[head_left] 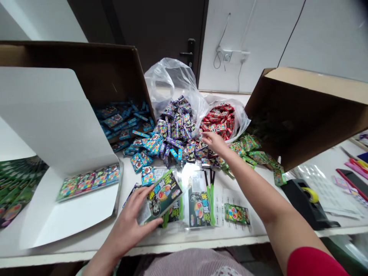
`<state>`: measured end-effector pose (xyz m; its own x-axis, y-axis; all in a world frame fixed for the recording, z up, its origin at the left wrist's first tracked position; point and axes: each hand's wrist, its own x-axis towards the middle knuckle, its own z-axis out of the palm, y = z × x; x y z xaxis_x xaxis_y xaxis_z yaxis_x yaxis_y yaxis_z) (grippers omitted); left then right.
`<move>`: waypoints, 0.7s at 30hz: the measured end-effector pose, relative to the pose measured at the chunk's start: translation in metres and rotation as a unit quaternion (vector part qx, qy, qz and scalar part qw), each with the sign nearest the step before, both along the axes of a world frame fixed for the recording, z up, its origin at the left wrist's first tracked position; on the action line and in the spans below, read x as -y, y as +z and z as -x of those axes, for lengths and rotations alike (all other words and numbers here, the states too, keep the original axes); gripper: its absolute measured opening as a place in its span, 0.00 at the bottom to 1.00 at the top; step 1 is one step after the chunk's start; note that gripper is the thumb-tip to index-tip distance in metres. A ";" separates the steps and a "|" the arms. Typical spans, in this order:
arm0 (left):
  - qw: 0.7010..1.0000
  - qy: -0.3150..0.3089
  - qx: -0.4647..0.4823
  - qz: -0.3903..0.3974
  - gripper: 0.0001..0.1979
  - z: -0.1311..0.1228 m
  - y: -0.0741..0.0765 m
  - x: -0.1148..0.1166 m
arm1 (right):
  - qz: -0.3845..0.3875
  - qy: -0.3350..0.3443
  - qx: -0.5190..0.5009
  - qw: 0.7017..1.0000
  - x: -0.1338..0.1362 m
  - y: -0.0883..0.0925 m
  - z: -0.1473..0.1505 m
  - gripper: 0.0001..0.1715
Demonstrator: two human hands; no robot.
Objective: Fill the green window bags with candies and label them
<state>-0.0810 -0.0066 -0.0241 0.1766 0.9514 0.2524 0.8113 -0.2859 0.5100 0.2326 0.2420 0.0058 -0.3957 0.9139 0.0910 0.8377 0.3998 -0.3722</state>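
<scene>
My left hand [133, 218] grips a dark green printed packet [163, 193] with colourful lettering, thumb below and fingers along its left side. The packet is tilted above similar flat packets; another printed packet [199, 209] lies to its right. My right hand [214, 142] reaches forward to the small candy boxes, its fingers pinched together at the front of the red boxes [220, 120]. What those fingers hold, if anything, is too small to make out. Purple boxes [178, 120], blue boxes [151, 142] and green boxes [247, 147] are heaped around it.
Large cardboard boxes stand at left [140, 73] and right [316, 84]. A white carton [86, 214] at left holds a row of colourful boxes. One green box [237, 214] lies near the table edge [218, 243]. A tape dispenser [307, 203] and red phone [353, 184] are at right.
</scene>
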 end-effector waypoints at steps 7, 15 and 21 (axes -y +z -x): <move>1.000 0.014 -0.004 0.005 0.34 0.004 -0.008 0.003 | 0.090 -0.028 0.058 0.994 -0.046 -0.007 -0.025 0.17; 1.000 0.023 0.007 -0.004 0.34 0.014 -0.011 0.000 | 0.096 0.024 -0.055 0.994 0.007 0.020 -0.045 0.19; 1.000 -0.001 0.023 0.019 0.35 0.003 -0.004 -0.004 | 0.204 0.227 -0.073 0.949 0.072 -0.003 -0.016 0.13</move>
<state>-0.0836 -0.0025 -0.0280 0.1669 0.9601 0.2246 0.7861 -0.2670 0.5575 0.2488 0.1696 0.0033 -0.7676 0.6230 -0.1505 0.5414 0.5047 -0.6724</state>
